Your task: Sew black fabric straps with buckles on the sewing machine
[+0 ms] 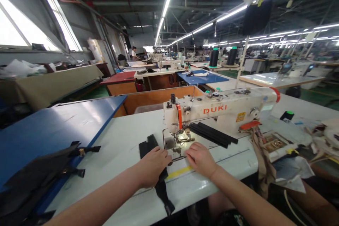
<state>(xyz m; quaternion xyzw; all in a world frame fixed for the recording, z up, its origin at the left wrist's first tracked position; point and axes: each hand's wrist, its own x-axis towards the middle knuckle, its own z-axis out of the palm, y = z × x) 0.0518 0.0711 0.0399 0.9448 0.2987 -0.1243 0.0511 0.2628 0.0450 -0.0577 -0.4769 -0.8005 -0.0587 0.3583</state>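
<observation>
A white sewing machine [219, 109] marked DUKI stands on the pale table. My left hand [154, 166] lies over a black fabric strip [148, 145], its fingers curled down onto it left of the metal needle plate [174, 144]. One tail of the strip hangs toward the table's front edge. Right of the plate, my right hand [200, 158] is closed, with thumb and fingers pressed together. Whatever those fingers may hold is hidden. Several flat black strips [213, 135] lie under the machine's arm, behind my right hand.
Black fabric pieces [39, 176] are heaped on a blue table [87, 123] at the left. A parts tray [275, 144] and hanging brown cloth [258, 155] sit at the right. Black thread cones [214, 57] stand behind the machine. A person [134, 53] is far off.
</observation>
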